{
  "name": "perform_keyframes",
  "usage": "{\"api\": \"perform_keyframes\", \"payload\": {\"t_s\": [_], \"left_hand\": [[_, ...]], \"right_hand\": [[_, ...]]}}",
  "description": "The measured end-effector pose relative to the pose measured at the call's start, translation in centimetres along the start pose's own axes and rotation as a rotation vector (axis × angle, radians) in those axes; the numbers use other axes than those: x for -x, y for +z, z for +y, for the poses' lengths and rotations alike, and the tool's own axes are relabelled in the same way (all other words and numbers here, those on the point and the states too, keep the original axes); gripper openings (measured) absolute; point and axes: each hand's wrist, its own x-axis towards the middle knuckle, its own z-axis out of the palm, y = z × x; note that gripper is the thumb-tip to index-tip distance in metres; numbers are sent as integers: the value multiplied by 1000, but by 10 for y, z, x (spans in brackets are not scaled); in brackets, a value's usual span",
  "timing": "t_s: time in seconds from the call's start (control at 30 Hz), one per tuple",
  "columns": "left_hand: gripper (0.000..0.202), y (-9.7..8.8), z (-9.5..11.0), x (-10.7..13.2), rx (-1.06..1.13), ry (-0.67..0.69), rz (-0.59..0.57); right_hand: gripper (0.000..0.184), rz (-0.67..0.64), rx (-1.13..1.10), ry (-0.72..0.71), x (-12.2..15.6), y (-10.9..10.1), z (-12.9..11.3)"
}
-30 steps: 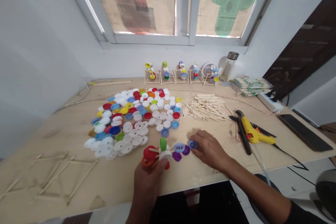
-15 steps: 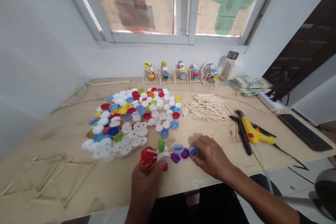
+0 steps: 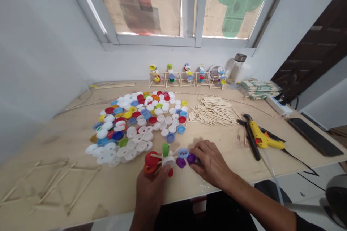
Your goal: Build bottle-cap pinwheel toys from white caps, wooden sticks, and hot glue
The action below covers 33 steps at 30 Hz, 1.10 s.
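Note:
My left hand [image 3: 151, 187] is closed around a cluster of bottle caps and wooden sticks. The cluster has a red cap [image 3: 152, 158], an orange cap, an upright green cap [image 3: 165, 149] and a white cap [image 3: 168, 161] under my thumb. Just right of it are a light blue cap [image 3: 183, 153] and a purple cap [image 3: 181, 162]. My right hand [image 3: 208, 160] has its fingers curled at another purple bottle cap [image 3: 191, 158], gripping it at its right side. Beneath those fingers, a bluish piece is mostly hidden.
A pile of mixed bottle caps [image 3: 141, 119] lies left of centre, wooden sticks [image 3: 213, 110] to its right. A yellow glue gun [image 3: 264, 137] and phone [image 3: 316, 136] are at right. Stick frames [image 3: 56, 184] lie at left. Several cap wheels on stands [image 3: 187, 75] line the wall.
My right hand has moved left, from a blue cap to the purple cap beside it. The blue cap is now largely covered. My left hand holds the cluster in nearly the same place.

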Motion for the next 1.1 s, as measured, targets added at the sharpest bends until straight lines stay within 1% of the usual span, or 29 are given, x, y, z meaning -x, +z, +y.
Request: {"api": "perform_keyframes", "payload": {"t_s": [0.1,0.17,0.3,0.37,0.53,0.7,0.77,0.93,1.03,1.1], "left_hand": [[35,0,0,0,11,-19,8],[36,1,2,1,31,-30,1],[37,3,6,3,25,-24,-7],[38,4,8,3,7,-31,-12],[39,9,12,5,24,-43,-36],[41,15,14,5,-2,-41,-31],[41,16,12,5,-3,-43,-28],[40,20,7,5,13,-71,-78],[42,22,7,6,-11,-70,-58],[42,22,9,7,-53,-64,-39]], "right_hand": [[20,19,-41,7,-2,-1,0],[17,57,-81,24,-2,-5,2],[18,149,-110,75,2,-17,13],[18,167,-82,99,5,-21,20],[11,103,52,133,14,-21,34],[15,134,179,156,18,-17,41],[16,126,179,150,19,-18,42],[13,67,90,133,23,-21,37],[19,36,51,119,29,-23,33],[24,49,50,111,33,-25,33]]}}
